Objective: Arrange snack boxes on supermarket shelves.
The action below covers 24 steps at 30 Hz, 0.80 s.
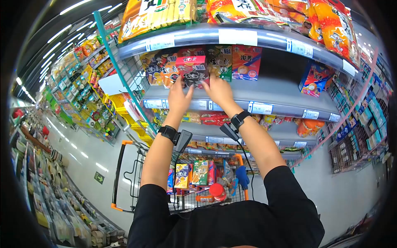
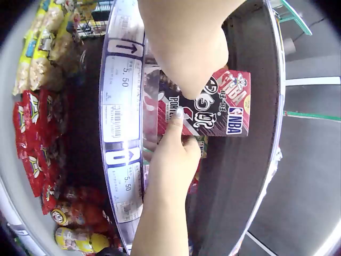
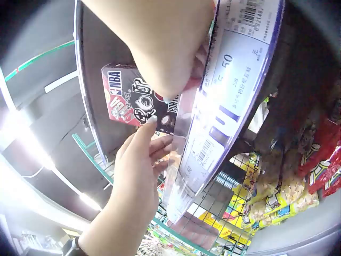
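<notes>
In the head view a black-and-red NBA snack box [image 1: 194, 71] stands at the front of the middle shelf, held from both sides. My left hand [image 1: 178, 98] grips its left side, thumb across the lower front; the right wrist view shows those fingers [image 3: 160, 145] bent round its side. My right hand [image 1: 219, 90] grips the other side, its thumb [image 2: 176, 120] pressed on the front face in the left wrist view. Behind and beside it stand an orange box [image 1: 168, 68], a green NBA box [image 1: 225, 62] and a red-and-blue box [image 1: 248, 62].
Below the shelf, price labels [image 1: 260, 108] line its edge behind a clear lip. A shopping cart [image 1: 124, 177] stands under my arms, holding several snack boxes [image 1: 200, 171] and a red-lidded jar [image 1: 217, 191]. Large snack bags [image 1: 161, 18] fill the shelf above.
</notes>
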{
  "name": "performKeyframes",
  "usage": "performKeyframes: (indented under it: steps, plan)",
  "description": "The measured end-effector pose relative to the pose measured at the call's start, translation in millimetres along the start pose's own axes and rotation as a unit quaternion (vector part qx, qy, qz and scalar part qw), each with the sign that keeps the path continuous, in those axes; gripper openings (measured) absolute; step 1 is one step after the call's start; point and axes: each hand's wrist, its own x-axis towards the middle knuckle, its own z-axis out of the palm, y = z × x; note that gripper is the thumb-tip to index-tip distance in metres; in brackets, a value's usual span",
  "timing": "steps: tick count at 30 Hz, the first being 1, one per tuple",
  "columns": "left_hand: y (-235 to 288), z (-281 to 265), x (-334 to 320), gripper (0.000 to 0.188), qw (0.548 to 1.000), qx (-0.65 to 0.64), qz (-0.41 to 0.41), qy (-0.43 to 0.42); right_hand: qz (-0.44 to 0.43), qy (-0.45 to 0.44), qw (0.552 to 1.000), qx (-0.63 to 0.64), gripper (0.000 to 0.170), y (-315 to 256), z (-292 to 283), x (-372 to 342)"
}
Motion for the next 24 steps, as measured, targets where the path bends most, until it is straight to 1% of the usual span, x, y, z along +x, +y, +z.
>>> performKeyframes:
  steps: [3, 5, 11, 12, 16, 19, 20, 23, 24]
  plan:
    - [-7.0, 11.5, -2.0, 0.062, 1.000, -0.014, 0.003, 0.013, 0.015, 0.011, 1.000, -0.003, 0.039, 5.9, 9.1, 3.4]
    - [-4.9, 15.9, -2.3, 0.064, 1.000, -0.010, 0.005, 0.026, 0.031, -0.005, 1.000, 0.000, 0.038, 8.5, 11.0, 6.7]
    - [-5.6, 25.1, -9.5, 0.062, 0.989, 0.112, 0.081, 0.055, 0.061, -0.041, 0.997, 0.016, 0.038, 9.5, 12.2, 8.1]
    - [-5.0, 25.2, -11.3, 0.059, 0.994, 0.089, 0.055, 0.045, 0.064, -0.047, 0.997, 0.023, 0.039, 9.0, 10.5, 8.9]
    - [-8.3, 28.9, -11.1, 0.058, 0.988, 0.068, 0.085, 0.107, 0.055, -0.048, 0.997, 0.023, 0.039, 7.9, 8.9, 8.6]
    - [-10.2, 29.3, -11.9, 0.061, 0.994, 0.051, 0.056, 0.083, 0.050, -0.026, 0.997, 0.049, 0.041, 6.7, 6.4, 7.1]
    - [-9.0, 29.4, -12.0, 0.057, 0.994, 0.049, 0.054, 0.087, 0.059, -0.027, 0.997, 0.048, 0.043, 5.7, 5.0, 6.8]
    - [-14.6, 32.1, -14.6, 0.051, 0.995, 0.064, 0.040, 0.067, 0.088, -0.033, 0.995, 0.045, 0.042, 3.7, 5.6, 6.8]
    - [-13.3, 31.8, -14.7, 0.044, 0.995, 0.064, 0.041, 0.071, 0.091, -0.033, 0.994, 0.041, 0.040, 1.7, 4.0, 6.0]
